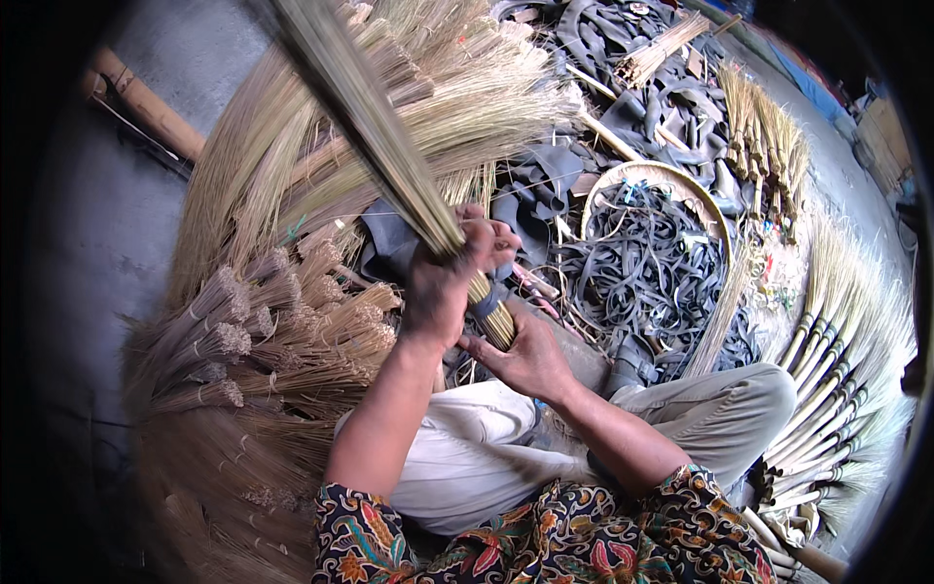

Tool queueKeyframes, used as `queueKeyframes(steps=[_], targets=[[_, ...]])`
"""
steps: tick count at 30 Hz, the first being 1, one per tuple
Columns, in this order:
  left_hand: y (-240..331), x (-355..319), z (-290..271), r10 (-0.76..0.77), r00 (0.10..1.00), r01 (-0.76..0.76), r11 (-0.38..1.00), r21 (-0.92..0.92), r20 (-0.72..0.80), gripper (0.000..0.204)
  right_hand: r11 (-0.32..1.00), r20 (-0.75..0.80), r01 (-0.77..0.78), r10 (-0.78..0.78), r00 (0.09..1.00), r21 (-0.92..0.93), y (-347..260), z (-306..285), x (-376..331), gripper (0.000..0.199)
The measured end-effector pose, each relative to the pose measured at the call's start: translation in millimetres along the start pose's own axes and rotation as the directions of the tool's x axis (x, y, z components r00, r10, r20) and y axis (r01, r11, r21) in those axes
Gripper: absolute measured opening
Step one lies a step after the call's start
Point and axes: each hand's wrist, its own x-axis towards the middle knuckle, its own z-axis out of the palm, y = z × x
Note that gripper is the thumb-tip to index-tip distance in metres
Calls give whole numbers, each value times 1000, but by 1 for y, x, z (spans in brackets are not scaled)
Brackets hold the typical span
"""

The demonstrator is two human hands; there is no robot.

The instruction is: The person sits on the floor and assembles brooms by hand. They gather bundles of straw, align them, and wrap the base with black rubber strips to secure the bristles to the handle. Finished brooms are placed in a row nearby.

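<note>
A long bundle of broom straw (394, 151) slants from the upper left down to my lap, its upper part blurred by motion. My left hand (443, 287) is closed around it, with some fingers raised on the far side. Below that hand a dark rubber band (485, 302) circles the straw. My right hand (533, 358) grips the bundle's lower end, the thumb lying across the near side; its other fingers are partly hidden. Both forearms reach up over my crossed legs in light trousers (467, 453).
Loose straw (467, 122) is heaped ahead, with tied straw bundles (229, 326) at left. A round woven tray (662, 173) holds dark rubber strips (647, 263). Rubber sheets (584, 39) lie beyond. Finished-looking brooms (827, 360) line the right side. A bamboo pole (156, 107) lies far left.
</note>
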Motion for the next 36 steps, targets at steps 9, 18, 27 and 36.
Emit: queueKeyframes(steps=[9, 18, 27, 36], targets=[[10, -6, 14, -218, 969, 243, 933, -267, 118, 32, 806, 709, -392, -47, 703, 443, 26, -23, -2, 28], [-9, -11, 53, -186, 982, 189, 976, -106, 36, 35, 912, 612, -297, 66, 788, 284, 42, -60, -12, 40], [-60, 12, 48, 45, 967, 20, 968, 249, -252, 41, 981, -88, 18, -1, 996, 195, 65, -140, -8, 76], [-267, -49, 15, -20, 986, 128, 730, 672, -166, 31, 963, -309, -56, 139, 941, 263, 104, -174, -25, 51]])
